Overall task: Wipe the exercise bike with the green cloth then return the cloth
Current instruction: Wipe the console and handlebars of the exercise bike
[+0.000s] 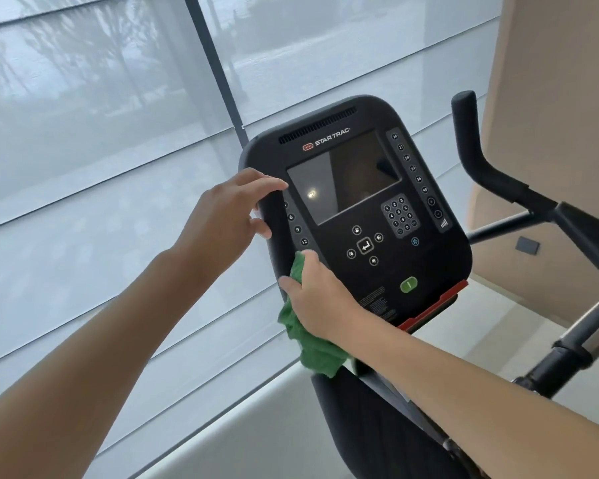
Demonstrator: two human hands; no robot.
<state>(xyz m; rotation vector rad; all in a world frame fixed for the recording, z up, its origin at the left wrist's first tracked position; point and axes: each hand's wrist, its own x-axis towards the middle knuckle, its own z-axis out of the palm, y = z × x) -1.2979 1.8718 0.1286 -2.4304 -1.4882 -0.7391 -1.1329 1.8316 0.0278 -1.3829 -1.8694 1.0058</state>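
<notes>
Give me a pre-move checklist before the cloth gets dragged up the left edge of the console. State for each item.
1. Green cloth in hand: ok, the right hand presses it on the console at its lower left corner.
2. Console steadied: ok, the left hand grips its left edge.
3. Wipe path clear: not ok, the left hand's fingers lie on the edge above the cloth.
4. Buttons safe from accidental presses: cannot tell; the green start button is apart from the cloth, the numbered side buttons are close.
5. Screen off: ok, it is dark.
</notes>
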